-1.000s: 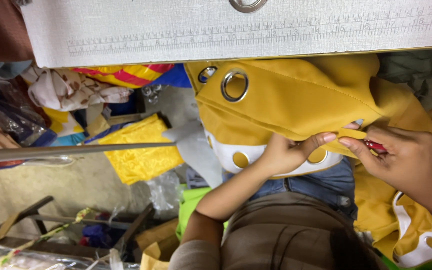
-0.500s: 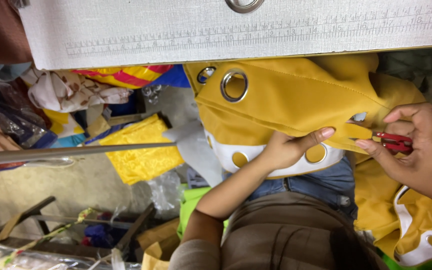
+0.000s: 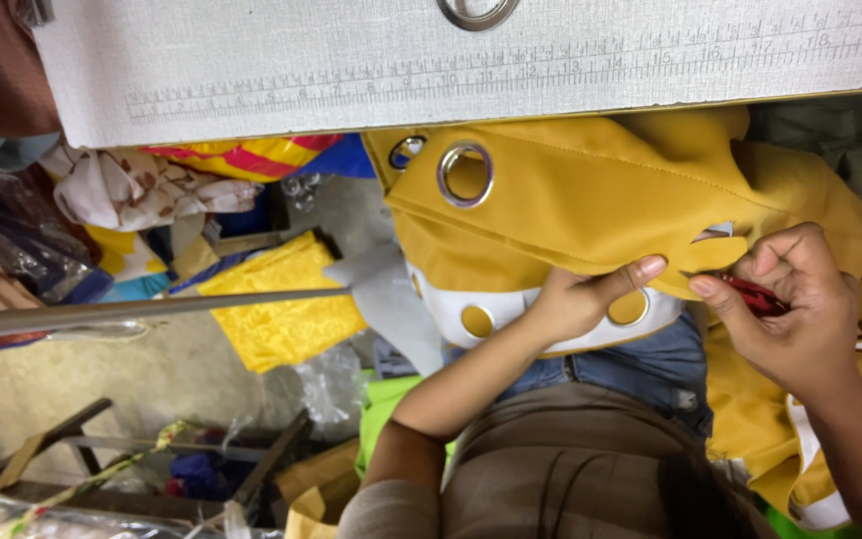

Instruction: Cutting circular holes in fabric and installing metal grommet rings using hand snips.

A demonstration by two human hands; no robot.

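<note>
A mustard-yellow curtain (image 3: 591, 190) with metal eyelet rings (image 3: 466, 175) lies over my lap, hanging from the edge of a grey table (image 3: 351, 70). My left hand (image 3: 576, 299) pinches the curtain's folded edge, thumb stretched toward a small cut flap (image 3: 715, 245). Just right of the flap, my right hand (image 3: 790, 319) is closed on a small red-handled cutter (image 3: 755, 296), its tip at the fabric. A white backing strip (image 3: 511, 309) with round holes shows under the fold.
A printed ruler scale runs along the table's edge, with a loose metal ring (image 3: 478, 10) on top. A metal rod (image 3: 142, 311) crosses at left above yellow fabric (image 3: 276, 314), cloth piles and wooden scraps (image 3: 62, 449) on the floor.
My right hand moved out to the right, then back left and lower toward the flap. The cut in the yellow fabric now gapes open. My left hand has barely moved.
</note>
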